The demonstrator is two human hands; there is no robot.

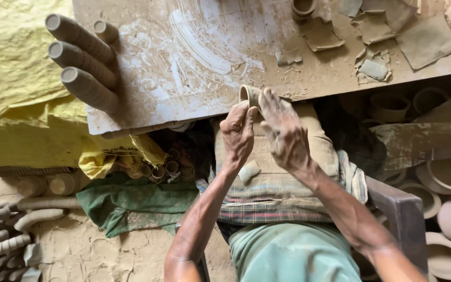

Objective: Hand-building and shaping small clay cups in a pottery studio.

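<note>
Head view: small clay cup (249, 95) held at the near edge of a clay-smeared board (184, 57).
Left hand (237, 133) grips the cup from below, fingers closed on its wall; right hand (284, 130) lies over its side, fingers touching. Three clay tubes (82, 60) lie at the board's left end, clay scraps (374, 39) at its right. Pots (447, 175) stand right of the lap.

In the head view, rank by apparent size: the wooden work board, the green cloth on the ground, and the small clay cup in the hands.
1. Wooden work board, largest by far.
2. Green cloth.
3. Small clay cup, smallest, held by left hand and right hand.

The cloth lies lower, farther from the camera, so its size may be understated.
</note>
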